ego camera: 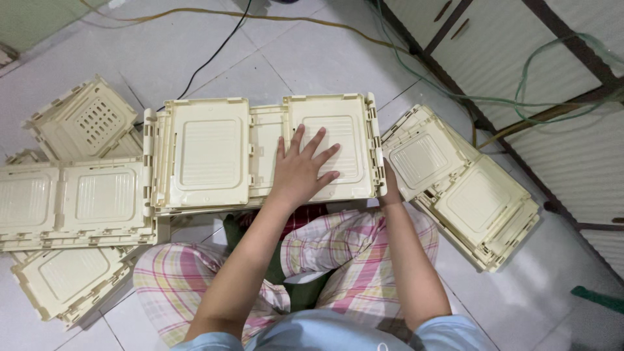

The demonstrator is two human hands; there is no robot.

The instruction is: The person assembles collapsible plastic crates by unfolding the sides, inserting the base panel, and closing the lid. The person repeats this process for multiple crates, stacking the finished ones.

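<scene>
A folded cream plastic crate (214, 153) lies flat in front of me, across my knees and the tiled floor. My left hand (302, 169) rests flat on its right panel with the fingers spread. At the crate's right end, my right hand (390, 190) grips the edge; most of that hand is hidden behind the rim. I sit cross-legged in plaid trousers.
Stacks of more folded cream crates lie at the left (71, 201), the lower left (68, 279) and the right (465, 188); one with a perforated panel (88, 120) sits at the back left. Cables (214, 55) and hoses cross the floor. Cabinet doors (520, 58) stand at the right.
</scene>
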